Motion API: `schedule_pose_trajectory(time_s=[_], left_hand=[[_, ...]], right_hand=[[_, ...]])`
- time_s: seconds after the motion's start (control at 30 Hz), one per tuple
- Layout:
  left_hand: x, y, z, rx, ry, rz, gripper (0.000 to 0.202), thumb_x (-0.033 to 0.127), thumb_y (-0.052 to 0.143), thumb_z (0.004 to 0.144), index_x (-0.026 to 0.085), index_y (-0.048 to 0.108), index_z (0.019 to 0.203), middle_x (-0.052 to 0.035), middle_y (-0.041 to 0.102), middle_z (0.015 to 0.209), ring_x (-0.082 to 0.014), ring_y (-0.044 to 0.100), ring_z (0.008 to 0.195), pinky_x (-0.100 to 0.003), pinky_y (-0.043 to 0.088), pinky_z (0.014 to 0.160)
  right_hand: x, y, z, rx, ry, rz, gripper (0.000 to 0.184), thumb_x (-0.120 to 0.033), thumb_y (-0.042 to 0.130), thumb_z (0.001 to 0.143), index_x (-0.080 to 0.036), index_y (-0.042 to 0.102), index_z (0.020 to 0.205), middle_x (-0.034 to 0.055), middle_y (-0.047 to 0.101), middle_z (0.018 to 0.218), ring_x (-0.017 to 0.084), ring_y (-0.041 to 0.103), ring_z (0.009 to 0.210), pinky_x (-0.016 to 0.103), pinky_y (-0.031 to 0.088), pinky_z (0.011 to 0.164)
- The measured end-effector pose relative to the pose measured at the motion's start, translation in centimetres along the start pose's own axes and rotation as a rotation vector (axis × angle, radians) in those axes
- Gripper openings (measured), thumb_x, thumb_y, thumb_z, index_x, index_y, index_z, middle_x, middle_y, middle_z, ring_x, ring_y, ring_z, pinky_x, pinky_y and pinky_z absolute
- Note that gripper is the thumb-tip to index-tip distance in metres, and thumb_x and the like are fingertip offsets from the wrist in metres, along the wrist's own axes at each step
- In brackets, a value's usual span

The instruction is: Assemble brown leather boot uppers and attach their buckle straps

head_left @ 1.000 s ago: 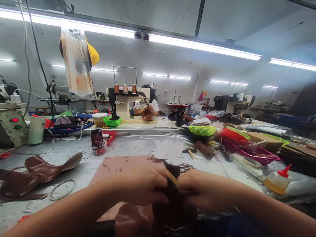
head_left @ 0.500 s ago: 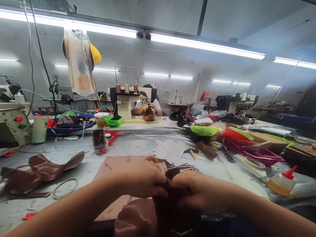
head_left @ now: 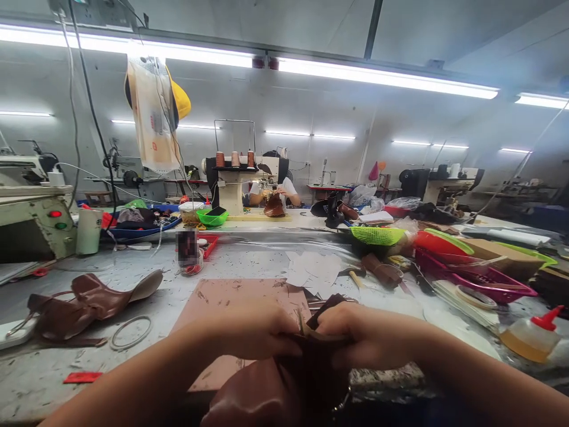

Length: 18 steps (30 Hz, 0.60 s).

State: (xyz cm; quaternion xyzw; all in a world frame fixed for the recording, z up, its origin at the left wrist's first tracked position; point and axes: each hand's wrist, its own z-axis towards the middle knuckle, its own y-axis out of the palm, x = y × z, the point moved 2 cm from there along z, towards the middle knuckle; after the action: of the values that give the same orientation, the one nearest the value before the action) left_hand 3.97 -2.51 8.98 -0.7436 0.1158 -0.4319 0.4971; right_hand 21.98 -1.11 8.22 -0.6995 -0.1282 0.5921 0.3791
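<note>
A brown leather boot upper (head_left: 251,391) hangs over the table's near edge, smooth outside and dark on the turned side. My left hand (head_left: 255,329) is closed on its top edge, thumb and fingers pinching the leather. Close beside it, my right hand (head_left: 368,332) grips the same edge, with a dark flap standing up between the two. The lower part of the upper runs out of view. Beneath and beyond my hands lies a pinkish board (head_left: 249,290). A similar brown leather upper (head_left: 95,302) rests on the table at left, near a metal-looking ring (head_left: 131,333).
Paper pieces (head_left: 313,270) and a hammer (head_left: 354,277) lie past the board. At right are a glue bottle (head_left: 531,338), a tape roll (head_left: 476,298) and a magenta basket (head_left: 480,284). Across the table, a person (head_left: 288,191) works at a sewing machine (head_left: 229,193).
The view has turned slightly left, so the surroundings sit farther right. Both hands keep hold of the leather, and its top edge has shifted slightly between them.
</note>
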Motion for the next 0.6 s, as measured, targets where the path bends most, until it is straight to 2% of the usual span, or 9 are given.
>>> schedule_pose_trajectory(time_s=[0.07,0.13,0.2,0.27,0.33,0.4,0.47,0.53,0.6], left_hand=[[0.4,0.2,0.1,0.055,-0.013,0.024,0.015,0.011,0.054,0.079,0.02,0.065,0.076,0.004,0.06,0.069,-0.0105,0.052,0.064,-0.019,0.036,0.059],[0.8,0.4,0.3,0.126,-0.007,0.033,0.014,0.01,0.054,0.078,0.019,0.065,0.075,0.0026,0.06,0.076,-0.0112,0.053,0.068,-0.02,0.037,0.064],[0.7,0.5,0.3,0.226,-0.017,-0.014,0.007,0.013,0.059,0.075,0.019,0.063,0.076,0.0021,0.059,0.082,-0.0125,0.054,0.075,-0.021,0.038,0.068],[-0.1,0.6,0.2,0.347,-0.096,-0.159,0.011,0.017,0.065,0.068,0.019,0.059,0.077,0.0022,0.058,0.083,-0.0143,0.054,0.077,-0.023,0.04,0.067],[-1.1,0.9,0.1,0.431,-0.179,-0.402,0.02,0.021,0.067,0.062,0.018,0.052,0.076,0.0027,0.056,0.076,-0.0152,0.054,0.072,-0.025,0.04,0.063],[-2.0,1.5,0.2,0.453,-0.19,-0.648,0.02,0.022,0.064,0.06,0.018,0.047,0.071,0.0039,0.052,0.066,-0.0142,0.052,0.065,-0.027,0.041,0.062],[-2.6,2.0,0.3,0.498,-0.154,-0.784,0.02,0.023,0.064,0.058,0.017,0.046,0.065,0.0038,0.05,0.063,-0.0129,0.05,0.063,-0.027,0.04,0.063],[-3.0,2.3,0.4,0.585,-0.105,-0.825,0.023,0.022,0.067,0.055,0.016,0.046,0.058,-0.0005,0.054,0.076,-0.0136,0.05,0.072,-0.028,0.04,0.067],[-3.1,2.6,0.5,0.62,-0.046,-0.9,0.027,0.022,0.071,0.053,0.015,0.045,0.055,-0.0041,0.056,0.094,-0.0158,0.051,0.084,-0.028,0.04,0.071]], right_hand=[[0.3,0.0,0.3,0.008,0.061,-0.035,0.019,-0.009,0.058,0.066,-0.016,0.042,0.059,-0.0069,0.034,0.059,0.008,0.034,0.057,0.019,0.028,0.053],[0.5,0.1,0.6,0.106,0.112,-0.091,0.025,-0.013,0.063,0.066,-0.016,0.04,0.057,-0.0069,0.037,0.059,0.008,0.035,0.058,0.02,0.028,0.054],[0.5,0.1,0.8,0.194,0.103,-0.111,0.026,-0.012,0.063,0.067,-0.016,0.04,0.056,-0.0062,0.041,0.06,0.009,0.038,0.06,0.02,0.029,0.057],[0.4,0.0,0.8,0.201,0.06,-0.065,0.019,-0.009,0.058,0.068,-0.016,0.043,0.059,-0.0054,0.043,0.063,0.009,0.04,0.062,0.02,0.03,0.059],[0.3,-0.3,0.6,0.169,0.023,-0.003,0.011,-0.01,0.055,0.069,-0.016,0.047,0.064,-0.0044,0.045,0.067,0.01,0.041,0.065,0.02,0.032,0.06],[0.3,-0.6,0.4,0.144,-0.004,0.013,0.007,-0.011,0.053,0.07,-0.016,0.049,0.067,-0.0037,0.045,0.068,0.011,0.042,0.065,0.021,0.032,0.06],[0.3,-0.9,0.3,0.144,-0.02,0.001,0.008,-0.013,0.052,0.072,-0.016,0.047,0.065,-0.0035,0.044,0.066,0.011,0.041,0.063,0.021,0.032,0.059],[0.3,-1.0,0.3,0.148,-0.027,-0.017,0.011,-0.014,0.052,0.072,-0.016,0.046,0.063,-0.0032,0.045,0.066,0.011,0.042,0.063,0.021,0.032,0.059],[0.1,-1.0,0.3,0.151,-0.039,-0.028,0.014,-0.014,0.052,0.073,-0.016,0.045,0.061,-0.0027,0.045,0.066,0.011,0.042,0.064,0.022,0.033,0.061]])
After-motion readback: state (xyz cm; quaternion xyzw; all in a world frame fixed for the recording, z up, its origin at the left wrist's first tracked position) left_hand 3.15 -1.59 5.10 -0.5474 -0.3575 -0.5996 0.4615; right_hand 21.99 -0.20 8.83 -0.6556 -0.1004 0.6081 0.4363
